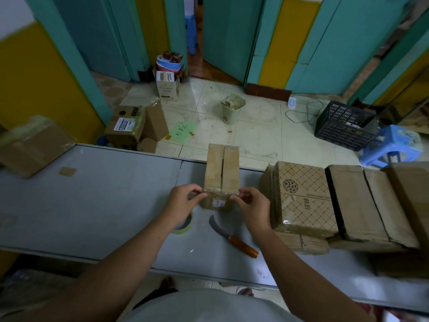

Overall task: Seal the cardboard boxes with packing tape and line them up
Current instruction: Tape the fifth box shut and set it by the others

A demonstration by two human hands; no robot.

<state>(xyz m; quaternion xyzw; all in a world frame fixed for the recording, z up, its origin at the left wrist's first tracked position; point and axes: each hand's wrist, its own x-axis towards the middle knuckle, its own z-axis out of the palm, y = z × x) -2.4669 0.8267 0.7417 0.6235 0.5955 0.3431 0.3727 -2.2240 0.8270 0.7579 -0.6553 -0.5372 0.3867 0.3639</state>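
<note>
A small brown cardboard box [221, 169] stands on the grey table [92, 201], its top flaps meeting at a dark centre seam. A strip of clear tape runs across its near top edge. My left hand [183, 204] pinches the tape's left end at the box's near left corner. My right hand [251, 205] pinches the right end at the near right corner. A roll of packing tape [185, 225] lies on the table, partly hidden under my left wrist. Several closed cardboard boxes [304, 196] sit side by side in a row to the right.
A curved knife with an orange handle [234, 238] lies just in front of the box. Another cardboard box [32, 145] rests at the table's far left. Beyond the table, the floor holds boxes [130, 126], a bin [232, 110], a black crate [343, 125] and a blue stool [392, 145].
</note>
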